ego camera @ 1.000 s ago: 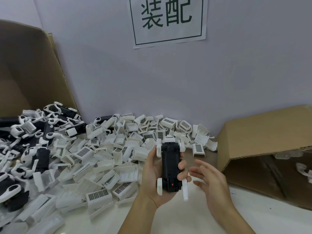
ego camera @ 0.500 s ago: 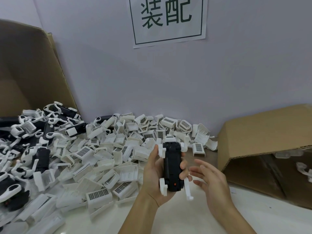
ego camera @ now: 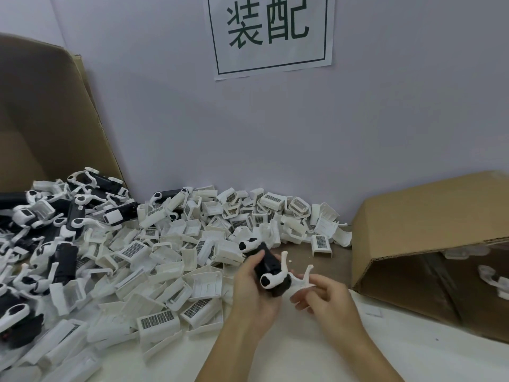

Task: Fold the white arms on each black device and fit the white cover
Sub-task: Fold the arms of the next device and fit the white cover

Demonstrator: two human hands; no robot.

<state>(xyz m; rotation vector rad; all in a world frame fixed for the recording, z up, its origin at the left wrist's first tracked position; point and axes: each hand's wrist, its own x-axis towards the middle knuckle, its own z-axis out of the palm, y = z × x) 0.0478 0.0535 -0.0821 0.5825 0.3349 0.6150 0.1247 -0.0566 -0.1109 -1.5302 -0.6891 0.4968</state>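
Cardboard box (ego camera: 41, 128) is seen standing open at far left, with a heap of black devices (ego camera: 66, 260) with white arms spilling from it onto the bench (ego camera: 275, 359). A wide pile of loose white covers (ego camera: 170, 274) is spread across the bench to the wall, where a paper sign (ego camera: 271, 34) is fixed above. At centre, one black device (ego camera: 271, 268) is gripped in the left hand (ego camera: 252, 293), thumb laid over its top, fingers curled round the body; it is held tilted above the bench, just beside the cover pile. Its white arms (ego camera: 298, 277) are seen splayed out to the right. One arm is pinched between the fingers of the right hand (ego camera: 327, 296), which is blurred. A second cardboard box (ego camera: 429, 221) lies on its side at far right, white parts dimly visible inside.
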